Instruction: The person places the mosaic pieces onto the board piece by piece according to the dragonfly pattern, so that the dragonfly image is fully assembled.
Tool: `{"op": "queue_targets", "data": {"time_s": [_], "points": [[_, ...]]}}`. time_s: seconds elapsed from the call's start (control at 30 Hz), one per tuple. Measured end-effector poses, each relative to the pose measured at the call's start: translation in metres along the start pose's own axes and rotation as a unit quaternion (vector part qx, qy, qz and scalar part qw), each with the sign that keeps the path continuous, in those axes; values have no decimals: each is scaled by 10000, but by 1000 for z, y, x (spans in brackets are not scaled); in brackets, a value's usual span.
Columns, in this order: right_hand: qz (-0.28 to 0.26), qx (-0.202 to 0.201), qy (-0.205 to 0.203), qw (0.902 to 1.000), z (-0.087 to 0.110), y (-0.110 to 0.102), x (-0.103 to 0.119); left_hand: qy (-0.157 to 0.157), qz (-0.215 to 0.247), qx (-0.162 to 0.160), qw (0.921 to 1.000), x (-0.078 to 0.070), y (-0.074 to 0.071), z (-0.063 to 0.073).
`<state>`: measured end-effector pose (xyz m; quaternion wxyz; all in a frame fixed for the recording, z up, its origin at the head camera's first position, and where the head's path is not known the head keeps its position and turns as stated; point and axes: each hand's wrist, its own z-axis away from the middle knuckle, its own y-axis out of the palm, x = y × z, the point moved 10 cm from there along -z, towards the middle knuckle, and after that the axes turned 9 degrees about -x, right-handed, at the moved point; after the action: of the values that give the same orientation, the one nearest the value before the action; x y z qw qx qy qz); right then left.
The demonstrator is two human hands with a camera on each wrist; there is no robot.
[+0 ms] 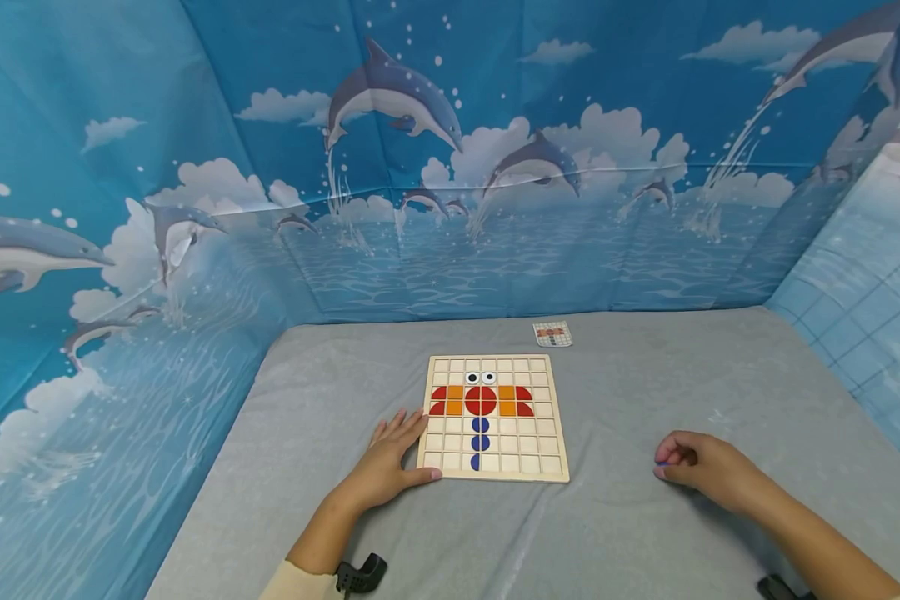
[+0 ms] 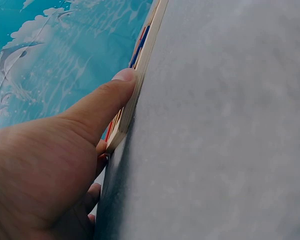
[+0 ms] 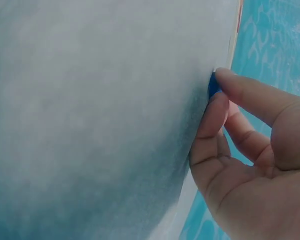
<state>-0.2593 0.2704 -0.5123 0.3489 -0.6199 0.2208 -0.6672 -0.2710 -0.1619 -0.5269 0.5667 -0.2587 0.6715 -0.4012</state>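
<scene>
A square wooden grid board [image 1: 525, 450] lies on the grey cloth. My left hand [image 1: 382, 467] rests at its near left corner, thumb on the front edge, fingers reaching along the left side. On the board are two eye pieces [image 1: 481, 377], a red disc [image 1: 481, 401], orange squares [image 1: 507, 401] and red rounded pieces at both ends. Below runs a column of blue half-round pieces [image 1: 481, 425]; its lowest row holds a left half alone. Well to the right of the board, low over the cloth, my right hand [image 1: 708, 467] pinches a small blue piece [image 3: 213, 86] between thumb and fingertip.
A small picture card [image 1: 552, 334] with a similar pattern lies behind the board. The grey cloth [image 1: 345, 367] covers the table up to a dolphin-printed curtain [image 1: 450, 258] at the back and sides. Each wrist wears a black device [image 1: 362, 573].
</scene>
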Motion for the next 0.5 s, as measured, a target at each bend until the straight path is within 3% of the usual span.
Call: {"op": "queue_targets", "data": {"time_s": [0.2, 0.37, 0.5], "points": [[-497, 304, 235, 9980, 0, 5, 0, 8, 7, 30, 10000, 0, 1, 0], [-1103, 492, 101, 9926, -1, 10, 17, -22, -1, 23, 10000, 1, 0, 0], [-1270, 387, 120, 9911, -3, 13, 32, -12, 0, 27, 10000, 0, 0, 0]]}}
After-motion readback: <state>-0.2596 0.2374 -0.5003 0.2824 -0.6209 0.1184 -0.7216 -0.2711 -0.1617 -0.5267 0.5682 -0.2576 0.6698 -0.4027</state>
